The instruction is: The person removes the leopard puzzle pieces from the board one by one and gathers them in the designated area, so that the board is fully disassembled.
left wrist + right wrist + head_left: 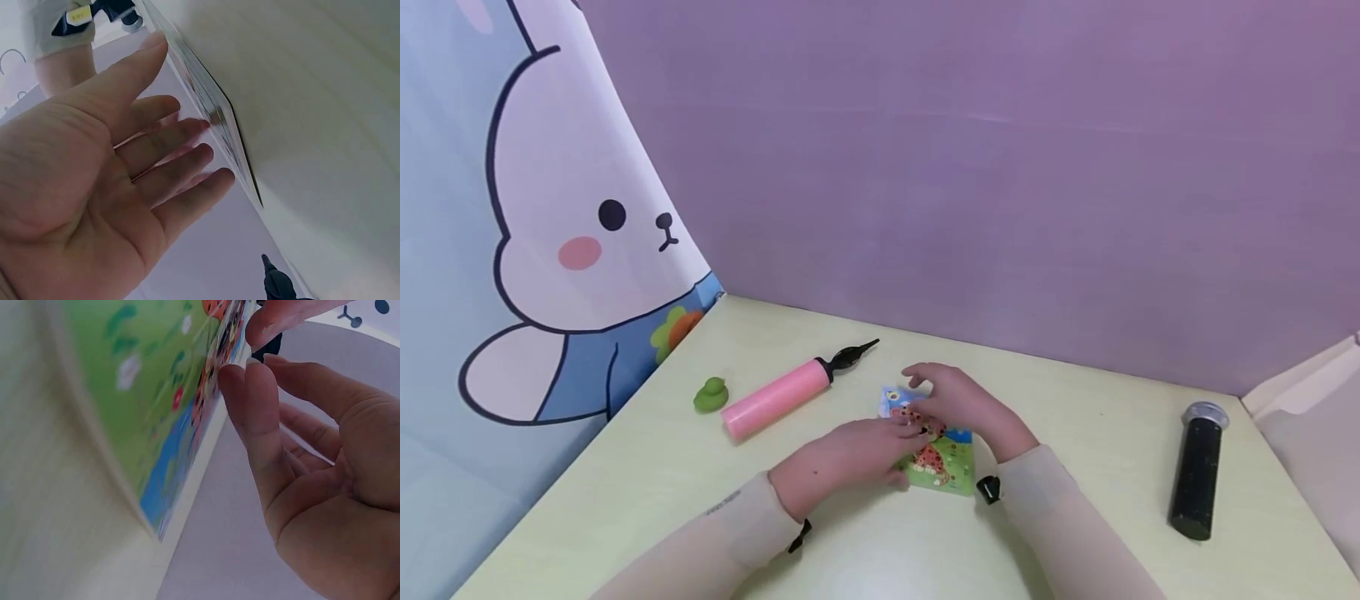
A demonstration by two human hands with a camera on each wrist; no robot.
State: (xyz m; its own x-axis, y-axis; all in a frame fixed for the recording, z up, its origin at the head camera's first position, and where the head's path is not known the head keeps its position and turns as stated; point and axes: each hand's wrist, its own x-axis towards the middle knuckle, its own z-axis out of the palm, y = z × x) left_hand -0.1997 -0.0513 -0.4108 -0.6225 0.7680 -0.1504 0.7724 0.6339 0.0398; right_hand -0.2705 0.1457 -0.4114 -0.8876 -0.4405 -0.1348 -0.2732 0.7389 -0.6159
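A thin flat picture board (955, 467) lies on the table, showing a red spotted leopard on green grass under blue. My left hand (857, 454) reaches over its left side, fingers extended and slightly bent. In the left wrist view, the fingertips of this left hand (125, 169) are at the board's face (209, 100), and its palm holds nothing. My right hand (966, 404) is over the board's upper right, thumb and index finger apart. From the right wrist, the bent fingers of the right hand (337, 450) come close to the board (137, 394); no grasped thing shows.
Left of the board lies a pink hand pump (778, 400) with a black nozzle, beside a small green toy duck (711, 395). A black cylinder with a silver end (1198, 471) lies at the far right. A purple wall (970, 192) and a bear-print curtain (565, 208) border the table.
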